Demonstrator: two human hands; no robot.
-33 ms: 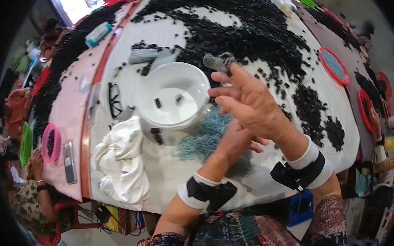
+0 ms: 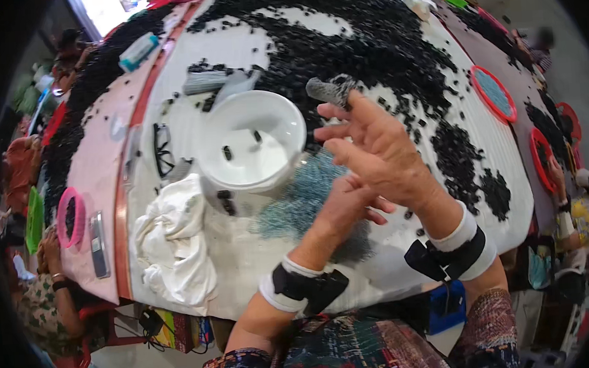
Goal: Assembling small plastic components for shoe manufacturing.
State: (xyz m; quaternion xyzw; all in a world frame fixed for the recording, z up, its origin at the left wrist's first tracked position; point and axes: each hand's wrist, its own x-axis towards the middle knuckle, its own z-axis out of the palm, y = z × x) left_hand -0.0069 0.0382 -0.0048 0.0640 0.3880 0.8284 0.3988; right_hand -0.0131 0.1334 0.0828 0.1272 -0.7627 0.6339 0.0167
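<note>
My right hand (image 2: 386, 138) is raised over the table with its fingers stretched apart. A grey knitted finger sleeve (image 2: 329, 89) covers the end of one finger, and I see nothing held. Just below it is my left hand (image 2: 350, 204), its fingers partly hidden behind the right hand; those that show are apart. It overlaps the right hand, though I cannot tell whether they touch. Beneath them lies a heap of thin blue-grey needle-like bits (image 2: 302, 193). A white bowl (image 2: 214, 131) stands to the left, with two small black pieces (image 2: 227, 152) inside.
Many small black pieces (image 2: 379, 30) cover the far part of the white-topped table. On the left are a crumpled white cloth (image 2: 173, 242), eyeglasses (image 2: 163, 150) and a grey bundle (image 2: 204, 81). People sit at both sides, near pink and red baskets (image 2: 493, 94).
The view has shifted slightly, so the bowl and cloth appear a little farther left. Both hands keep nearly the same pose.
</note>
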